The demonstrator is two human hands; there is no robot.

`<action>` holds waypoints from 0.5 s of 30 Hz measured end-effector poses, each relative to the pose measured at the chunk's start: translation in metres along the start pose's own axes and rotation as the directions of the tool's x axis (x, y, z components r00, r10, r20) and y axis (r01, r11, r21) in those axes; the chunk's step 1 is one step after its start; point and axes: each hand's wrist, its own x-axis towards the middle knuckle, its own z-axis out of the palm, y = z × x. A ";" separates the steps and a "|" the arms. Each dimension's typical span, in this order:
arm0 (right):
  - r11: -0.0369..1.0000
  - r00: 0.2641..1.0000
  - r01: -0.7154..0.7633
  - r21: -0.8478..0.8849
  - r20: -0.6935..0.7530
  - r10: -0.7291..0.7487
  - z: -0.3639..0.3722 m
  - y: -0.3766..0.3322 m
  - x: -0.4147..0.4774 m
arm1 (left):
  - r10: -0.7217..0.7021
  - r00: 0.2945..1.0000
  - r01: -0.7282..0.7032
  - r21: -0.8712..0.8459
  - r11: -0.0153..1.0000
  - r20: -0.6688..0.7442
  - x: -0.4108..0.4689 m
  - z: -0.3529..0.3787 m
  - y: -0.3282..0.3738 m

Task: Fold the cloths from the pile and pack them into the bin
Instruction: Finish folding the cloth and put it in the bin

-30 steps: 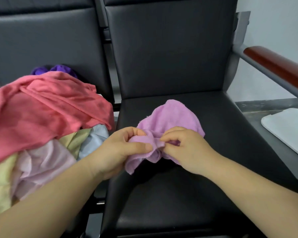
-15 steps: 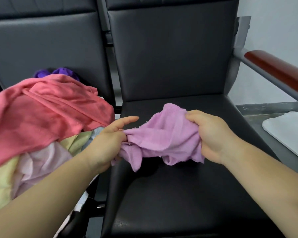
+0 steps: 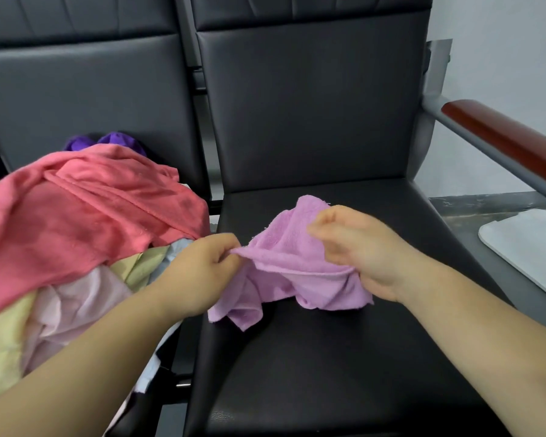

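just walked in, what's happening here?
A person is working a lilac cloth over a black chair seat. The left hand pinches one edge, the right hand grips the other side; the cloth is bunched, not yet folded. The pile, a coral cloth on top, sits on the next seat. No bin is in view.

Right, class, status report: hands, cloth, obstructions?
Left hand pinches edge of lilac cloth. Right hand grips other side. Cloth crumpled, unfolded. Pile lies left, nothing blocking.

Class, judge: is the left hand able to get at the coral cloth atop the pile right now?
Probably, once freed: nothing lies between the left hand and the coral cloth, but it is pinching the lilac cloth by its edge.
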 end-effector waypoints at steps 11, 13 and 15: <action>0.556 0.998 0.054 -0.830 0.033 -0.049 0.000 -0.003 -0.003 | -0.002 1.000 0.011 -0.299 0.954 0.028 -0.004 -0.003 0.022; 0.585 0.997 0.061 -0.809 0.020 -0.076 0.005 -0.009 -0.005 | 0.033 0.999 -0.027 -0.226 0.974 0.027 -0.009 -0.004 0.027; 0.668 0.997 0.063 -0.741 0.020 -0.072 0.010 -0.013 -0.003 | 0.009 1.000 -0.008 -0.196 0.981 0.002 -0.009 -0.003 0.030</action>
